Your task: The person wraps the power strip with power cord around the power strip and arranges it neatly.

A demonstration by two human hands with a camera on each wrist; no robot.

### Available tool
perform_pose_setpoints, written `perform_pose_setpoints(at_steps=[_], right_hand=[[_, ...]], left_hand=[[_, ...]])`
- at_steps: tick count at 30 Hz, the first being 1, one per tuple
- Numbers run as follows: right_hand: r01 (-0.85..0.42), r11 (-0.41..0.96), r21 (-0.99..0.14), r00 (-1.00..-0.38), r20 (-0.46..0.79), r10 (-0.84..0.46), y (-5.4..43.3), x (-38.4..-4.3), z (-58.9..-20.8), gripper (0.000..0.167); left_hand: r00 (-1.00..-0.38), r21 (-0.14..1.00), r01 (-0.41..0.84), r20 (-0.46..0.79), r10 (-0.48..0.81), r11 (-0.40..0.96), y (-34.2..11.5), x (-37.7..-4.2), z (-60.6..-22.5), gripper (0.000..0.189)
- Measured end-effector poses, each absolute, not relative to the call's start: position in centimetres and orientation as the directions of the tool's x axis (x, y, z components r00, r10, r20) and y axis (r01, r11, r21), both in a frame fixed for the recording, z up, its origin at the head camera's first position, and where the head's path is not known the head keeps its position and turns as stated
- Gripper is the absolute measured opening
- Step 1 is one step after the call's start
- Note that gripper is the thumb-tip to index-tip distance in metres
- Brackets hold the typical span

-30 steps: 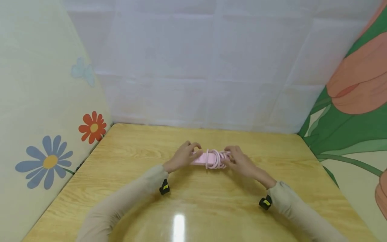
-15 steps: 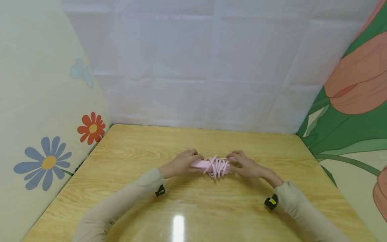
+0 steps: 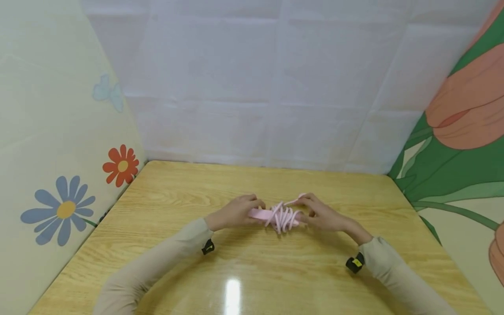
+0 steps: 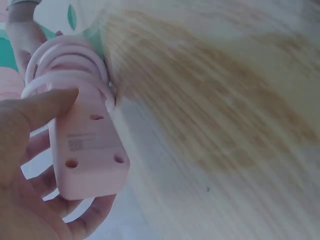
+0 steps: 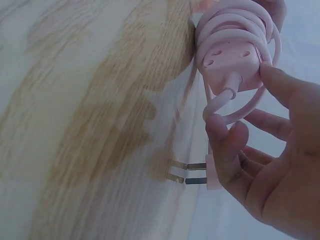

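Note:
A pink power strip point(image 3: 260, 214) is held level over the wooden table, its pink cord point(image 3: 284, 218) wound round its right part in several loops. My left hand point(image 3: 238, 212) grips the left end; in the left wrist view the thumb point(image 4: 62, 105) lies across the face with the small label and screw holes, and the fingers curl beneath. My right hand point(image 3: 324, 216) is at the other end, its thumb point(image 5: 280, 82) by the strip's edge. Its bent fingers hold the cord where it leaves the strip. Beside those fingers hangs the two-pin plug point(image 5: 200, 175), prongs pointing towards the table.
The glossy wood-grain table point(image 3: 197, 188) spreads around both hands. A white sheet point(image 3: 252, 87) hangs behind its far edge. Flower-printed panels point(image 3: 64, 210) stand along the left and right sides. Small black cameras point(image 3: 355, 262) are strapped at the wrists.
The power strip has come nearer and been turned, so the cord loops now look crossed. My right hand has drawn the plug's end of cord out past its fingers at the far side.

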State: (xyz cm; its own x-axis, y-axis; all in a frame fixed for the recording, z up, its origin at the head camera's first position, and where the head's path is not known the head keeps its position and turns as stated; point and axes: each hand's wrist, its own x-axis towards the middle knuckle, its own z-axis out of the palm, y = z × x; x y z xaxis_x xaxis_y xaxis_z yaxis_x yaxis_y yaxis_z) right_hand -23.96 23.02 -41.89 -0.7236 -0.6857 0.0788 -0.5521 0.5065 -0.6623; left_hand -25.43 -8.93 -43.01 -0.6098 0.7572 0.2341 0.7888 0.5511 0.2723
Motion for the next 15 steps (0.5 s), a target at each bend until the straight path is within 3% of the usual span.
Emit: perform_pose_setpoints(at_steps=[5, 11, 15], right_hand=[[-0.544, 0.491, -0.68, -0.714, 0.067, -0.697, 23.03, -23.74, -41.58, 0.043], [-0.591, 0.462, -0.661, -0.671, 0.086, -0.736, 23.08, -23.93, -41.62, 0.029], [-0.601, 0.472, -0.646, -0.679, 0.1, -0.727, 23.0, -24.02, -41.64, 0.023]], left_hand=[[-0.609, 0.31, 0.784, 0.22, 0.762, 0.537, -9.27, -25.24, -42.89, 0.047], [-0.611, 0.299, 0.786, 0.251, 0.751, 0.54, -9.15, -25.18, -43.15, 0.039], [-0.616, 0.285, 0.786, 0.289, 0.733, 0.548, -8.93, -25.02, -43.32, 0.037]])
